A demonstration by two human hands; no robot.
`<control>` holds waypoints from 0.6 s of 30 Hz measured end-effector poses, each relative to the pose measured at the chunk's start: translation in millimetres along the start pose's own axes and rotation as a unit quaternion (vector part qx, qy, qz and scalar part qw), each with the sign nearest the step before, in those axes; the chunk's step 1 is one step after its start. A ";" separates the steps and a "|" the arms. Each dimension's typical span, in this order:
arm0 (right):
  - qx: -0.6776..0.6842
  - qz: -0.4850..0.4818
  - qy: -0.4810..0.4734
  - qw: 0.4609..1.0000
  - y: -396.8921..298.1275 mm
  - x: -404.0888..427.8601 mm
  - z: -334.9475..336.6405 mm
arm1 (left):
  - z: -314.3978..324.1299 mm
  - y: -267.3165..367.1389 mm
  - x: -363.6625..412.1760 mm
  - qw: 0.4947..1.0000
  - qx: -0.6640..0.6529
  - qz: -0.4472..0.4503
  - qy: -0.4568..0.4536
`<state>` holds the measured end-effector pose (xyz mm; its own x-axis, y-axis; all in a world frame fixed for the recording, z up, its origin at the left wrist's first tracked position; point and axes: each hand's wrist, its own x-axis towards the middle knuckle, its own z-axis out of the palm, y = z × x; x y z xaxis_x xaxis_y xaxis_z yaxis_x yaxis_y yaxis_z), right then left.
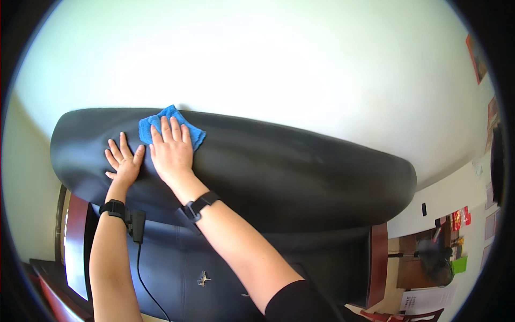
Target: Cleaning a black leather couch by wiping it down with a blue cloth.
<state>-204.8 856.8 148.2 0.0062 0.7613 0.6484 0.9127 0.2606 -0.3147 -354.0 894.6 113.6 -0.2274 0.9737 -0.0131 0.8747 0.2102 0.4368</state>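
Across the view stretches the thick black leather-like backrest [281, 173] of a sofa. My right hand [173, 153] lies flat on a blue cloth [193, 133], pressing it against the upper part of the backrest. One corner of the cloth sticks up past the top edge. To its left, my left hand [125, 165] rests on the backrest with fingers spread, holding nothing. Each wrist wears a black strap. A small black device [137, 226] with a cable hangs by the left wrist.
Below is the black sofa seat [169, 257], with a torn patch [203, 278]. Reddish-brown wooden armrests [378, 265] stand at both ends. A pale wall [257, 60] rises behind. At right are a black fan [436, 261] and a sheet of printed paper [426, 300].
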 end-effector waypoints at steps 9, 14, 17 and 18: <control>-0.308 0.117 -0.016 0.944 227.5 -113.6 -228.7 | -14.8 -19.1 9.6 0.999 0.027 -0.021 0.032; -0.423 0.256 0.043 0.868 373.3 -209.6 -363.7 | -2.9 -17.3 15.3 0.999 0.014 -0.007 0.034; -0.395 0.315 0.130 0.853 397.6 -239.0 -377.0 | 0.1 -19.3 18.0 0.999 0.020 -0.009 0.041; -0.398 0.320 0.152 0.846 405.7 -244.7 -378.6 | 9.2 -12.4 16.9 0.999 0.012 -0.004 0.039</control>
<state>318.7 551.5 124.3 0.5981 0.3757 0.7079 0.6672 -0.7228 -0.1802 -364.7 909.2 99.6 -0.2660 0.9624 0.0547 0.8826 0.2204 0.4152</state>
